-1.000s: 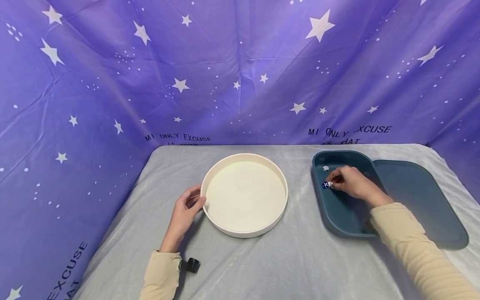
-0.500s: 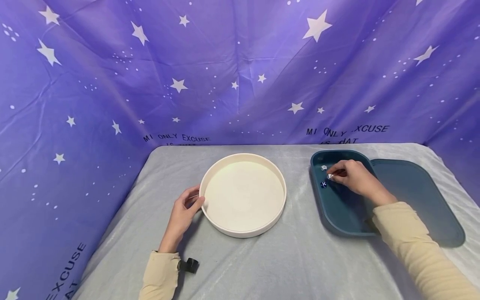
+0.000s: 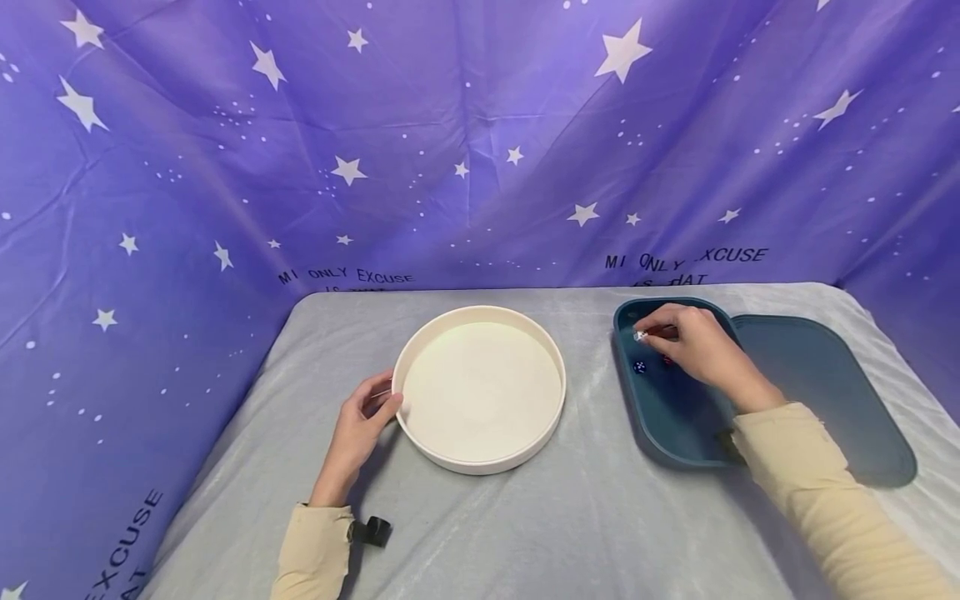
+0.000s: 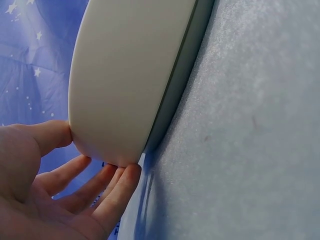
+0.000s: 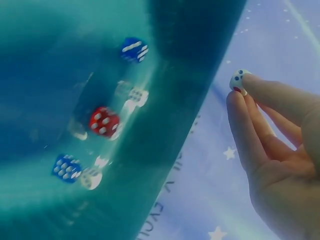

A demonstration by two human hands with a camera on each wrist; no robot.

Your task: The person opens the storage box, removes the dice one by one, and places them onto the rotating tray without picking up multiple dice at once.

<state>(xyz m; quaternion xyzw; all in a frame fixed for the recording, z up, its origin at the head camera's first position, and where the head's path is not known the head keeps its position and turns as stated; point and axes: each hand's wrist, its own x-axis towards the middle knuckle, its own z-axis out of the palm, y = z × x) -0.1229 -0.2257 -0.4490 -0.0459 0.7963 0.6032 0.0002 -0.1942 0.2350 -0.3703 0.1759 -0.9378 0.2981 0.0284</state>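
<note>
Head view: compared with one second earlier, the right hand (image 3: 693, 346), pinching a small white die (image 3: 640, 336), has shifted toward the far end of the teal rounded container (image 3: 670, 432), away from the blue die (image 3: 639, 367); the pick-up thus appears complete. A flat teal lid (image 3: 817, 387) lies alongside; the container's wall separates the remaining dice from the round cream tray (image 3: 480, 392).

Left wrist view: the left hand (image 4: 65, 187) grips the tray's edge, thumb at rim.

Right wrist view: red (image 5: 104, 121), blue and white dice lie in the container, blurred among reflections.
</note>
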